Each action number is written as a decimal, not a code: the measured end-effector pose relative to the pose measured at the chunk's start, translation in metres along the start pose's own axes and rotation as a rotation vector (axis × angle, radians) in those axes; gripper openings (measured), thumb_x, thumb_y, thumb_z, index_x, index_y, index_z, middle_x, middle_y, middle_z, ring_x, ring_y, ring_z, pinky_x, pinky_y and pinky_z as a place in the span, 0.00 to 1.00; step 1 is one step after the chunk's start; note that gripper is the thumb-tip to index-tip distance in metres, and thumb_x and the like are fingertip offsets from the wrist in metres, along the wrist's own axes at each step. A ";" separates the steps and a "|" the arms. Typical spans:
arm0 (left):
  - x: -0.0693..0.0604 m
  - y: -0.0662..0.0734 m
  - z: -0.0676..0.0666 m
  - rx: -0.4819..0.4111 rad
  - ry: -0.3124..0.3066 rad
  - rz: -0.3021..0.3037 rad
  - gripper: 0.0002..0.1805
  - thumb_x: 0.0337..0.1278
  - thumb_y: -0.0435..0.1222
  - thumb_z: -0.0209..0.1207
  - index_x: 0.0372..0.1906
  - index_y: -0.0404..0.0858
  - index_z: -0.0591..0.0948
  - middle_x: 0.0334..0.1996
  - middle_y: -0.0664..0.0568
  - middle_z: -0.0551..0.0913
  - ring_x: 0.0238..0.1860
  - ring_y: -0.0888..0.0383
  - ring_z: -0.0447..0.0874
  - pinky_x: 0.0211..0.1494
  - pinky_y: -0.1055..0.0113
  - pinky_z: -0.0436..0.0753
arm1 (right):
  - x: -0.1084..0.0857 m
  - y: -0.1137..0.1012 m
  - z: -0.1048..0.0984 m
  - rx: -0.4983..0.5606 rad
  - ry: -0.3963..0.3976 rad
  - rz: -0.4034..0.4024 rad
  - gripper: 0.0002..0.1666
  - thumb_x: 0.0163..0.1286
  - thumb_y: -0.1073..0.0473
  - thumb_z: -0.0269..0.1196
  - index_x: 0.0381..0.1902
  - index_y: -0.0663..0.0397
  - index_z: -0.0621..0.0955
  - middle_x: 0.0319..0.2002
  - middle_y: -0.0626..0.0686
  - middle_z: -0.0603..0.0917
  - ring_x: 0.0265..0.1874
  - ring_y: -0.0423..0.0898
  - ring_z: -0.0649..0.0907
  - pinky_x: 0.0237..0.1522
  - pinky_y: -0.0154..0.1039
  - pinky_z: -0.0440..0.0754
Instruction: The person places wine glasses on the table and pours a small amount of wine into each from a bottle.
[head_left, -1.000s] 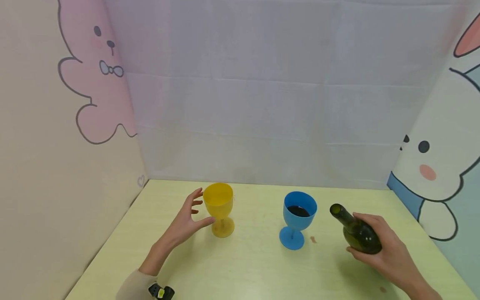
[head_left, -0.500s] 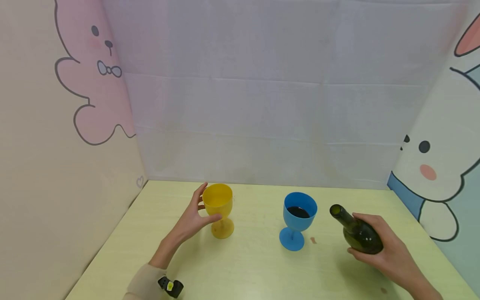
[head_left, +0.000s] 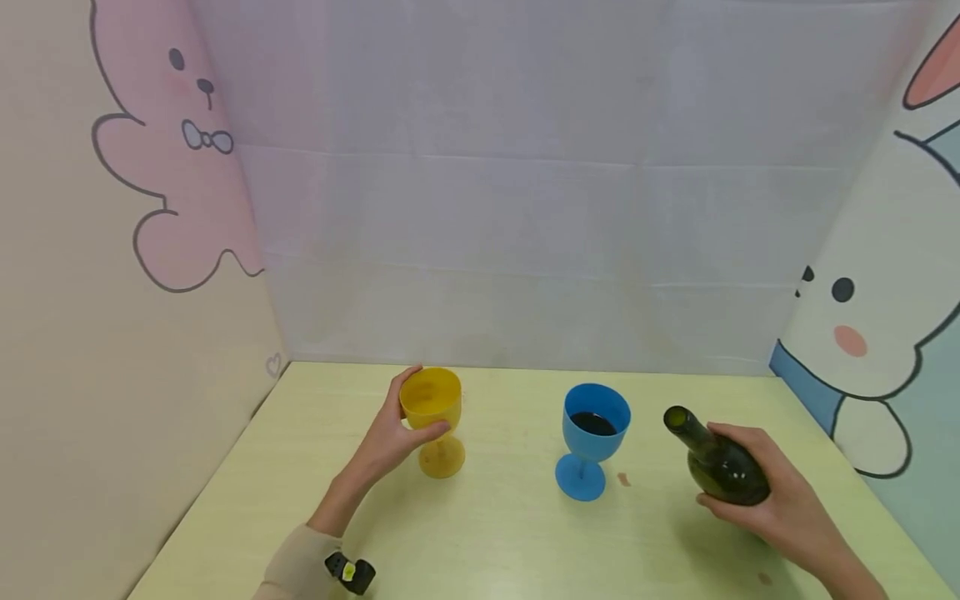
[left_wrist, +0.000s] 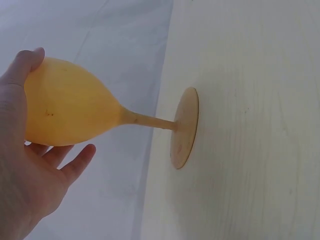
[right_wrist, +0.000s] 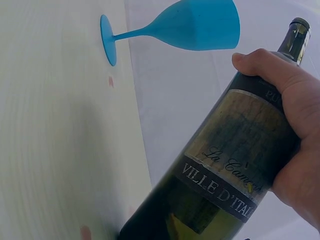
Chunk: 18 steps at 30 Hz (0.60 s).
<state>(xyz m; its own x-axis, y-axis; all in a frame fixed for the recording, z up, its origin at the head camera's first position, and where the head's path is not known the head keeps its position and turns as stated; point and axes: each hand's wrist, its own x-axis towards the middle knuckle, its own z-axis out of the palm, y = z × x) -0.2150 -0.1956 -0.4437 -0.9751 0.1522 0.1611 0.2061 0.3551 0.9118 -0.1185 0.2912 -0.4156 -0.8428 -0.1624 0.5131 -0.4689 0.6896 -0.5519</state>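
In the head view my left hand (head_left: 390, 443) grips the yellow goblet (head_left: 441, 459) by its bowl, thumb across the front and fingers at the left and behind. The left wrist view has the goblet's foot (left_wrist: 185, 128) on the tabletop. No liquid shows inside this goblet. Off to the right, my right hand (head_left: 791, 504) holds a dark green wine bottle (head_left: 723, 468) around its body, above the table, its open mouth pointing left and away. A printed label (right_wrist: 235, 145) shows in the right wrist view. Between the hands a blue goblet (head_left: 592, 446) stands upright with dark liquid in it.
The pale yellow table (head_left: 517, 542) meets a white cloth backdrop (head_left: 487, 208) at its far edge. Side walls with cartoon animals bound it left and right. Small reddish marks (head_left: 623, 479) lie on the tabletop near the blue goblet.
My left hand has moved right and closed around the yellow goblet's bowl, from standing beside it with fingers spread. The bottle in my right hand has hardly moved.
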 end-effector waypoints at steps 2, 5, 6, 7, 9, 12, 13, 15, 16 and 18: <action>0.000 -0.001 0.001 -0.004 0.015 0.001 0.52 0.46 0.46 0.75 0.74 0.57 0.55 0.60 0.50 0.75 0.59 0.50 0.75 0.67 0.43 0.71 | 0.000 -0.001 0.002 -0.022 0.000 0.003 0.59 0.33 0.65 0.85 0.67 0.48 0.73 0.56 0.33 0.73 0.52 0.23 0.70 0.50 0.11 0.62; -0.001 -0.002 0.004 -0.009 0.030 0.015 0.52 0.46 0.45 0.76 0.73 0.56 0.56 0.59 0.49 0.76 0.58 0.50 0.76 0.65 0.46 0.74 | 0.002 -0.003 0.006 -0.066 0.008 -0.012 0.58 0.33 0.63 0.85 0.67 0.46 0.74 0.55 0.38 0.74 0.52 0.22 0.69 0.50 0.11 0.62; -0.001 -0.002 0.005 -0.008 0.033 0.020 0.51 0.46 0.44 0.75 0.73 0.55 0.56 0.59 0.49 0.76 0.57 0.50 0.76 0.65 0.47 0.75 | 0.002 -0.004 0.007 -0.089 0.013 -0.017 0.59 0.33 0.63 0.85 0.67 0.45 0.74 0.54 0.40 0.75 0.52 0.21 0.69 0.49 0.10 0.62; -0.002 -0.002 0.006 -0.011 0.035 0.025 0.51 0.46 0.44 0.75 0.73 0.55 0.56 0.59 0.48 0.76 0.57 0.50 0.76 0.64 0.48 0.75 | 0.003 -0.005 0.008 -0.107 0.020 -0.025 0.58 0.33 0.62 0.85 0.67 0.44 0.74 0.54 0.42 0.75 0.52 0.20 0.67 0.49 0.10 0.61; -0.002 -0.001 0.007 -0.017 0.037 0.034 0.51 0.46 0.43 0.75 0.73 0.54 0.56 0.59 0.47 0.76 0.57 0.50 0.76 0.64 0.48 0.75 | 0.005 -0.007 0.008 -0.137 0.043 -0.038 0.59 0.32 0.63 0.85 0.67 0.43 0.74 0.53 0.47 0.76 0.52 0.20 0.66 0.48 0.11 0.60; -0.003 0.000 0.009 -0.016 0.037 0.036 0.50 0.47 0.43 0.75 0.73 0.54 0.57 0.59 0.48 0.76 0.56 0.50 0.77 0.63 0.49 0.76 | 0.009 -0.011 0.007 -0.199 0.069 -0.046 0.59 0.31 0.61 0.85 0.66 0.42 0.75 0.53 0.50 0.77 0.52 0.25 0.69 0.47 0.19 0.65; -0.003 0.000 0.009 -0.016 0.038 0.037 0.50 0.47 0.43 0.75 0.73 0.55 0.57 0.59 0.48 0.76 0.56 0.50 0.77 0.62 0.49 0.76 | 0.011 -0.014 0.006 -0.218 0.072 -0.052 0.58 0.31 0.62 0.85 0.66 0.43 0.75 0.53 0.52 0.77 0.52 0.31 0.72 0.47 0.24 0.69; -0.004 0.000 0.008 -0.006 0.040 0.036 0.50 0.47 0.44 0.75 0.73 0.55 0.57 0.59 0.49 0.76 0.56 0.50 0.77 0.62 0.50 0.77 | 0.017 -0.019 0.003 -0.258 0.072 -0.077 0.58 0.30 0.61 0.84 0.66 0.44 0.75 0.53 0.54 0.78 0.49 0.41 0.75 0.44 0.36 0.73; -0.004 0.001 0.008 -0.004 0.040 0.035 0.50 0.48 0.44 0.75 0.72 0.55 0.57 0.59 0.49 0.76 0.56 0.50 0.77 0.61 0.51 0.77 | 0.021 -0.022 0.002 -0.280 0.074 -0.097 0.58 0.29 0.61 0.84 0.66 0.44 0.76 0.53 0.54 0.78 0.47 0.45 0.76 0.41 0.40 0.73; -0.005 0.001 0.006 0.001 0.039 0.034 0.49 0.48 0.44 0.75 0.72 0.54 0.57 0.59 0.48 0.76 0.56 0.50 0.77 0.61 0.52 0.78 | 0.029 -0.029 -0.001 -0.307 0.071 -0.134 0.58 0.29 0.62 0.83 0.66 0.46 0.76 0.53 0.57 0.78 0.44 0.53 0.77 0.38 0.48 0.73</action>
<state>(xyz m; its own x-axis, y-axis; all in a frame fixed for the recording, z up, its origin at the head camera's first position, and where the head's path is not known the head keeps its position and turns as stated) -0.2098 -0.1904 -0.4461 -0.9699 0.1280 0.2072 0.2397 0.3513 0.9051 -0.1292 0.2669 -0.3835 -0.7533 -0.2241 0.6183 -0.4637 0.8476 -0.2578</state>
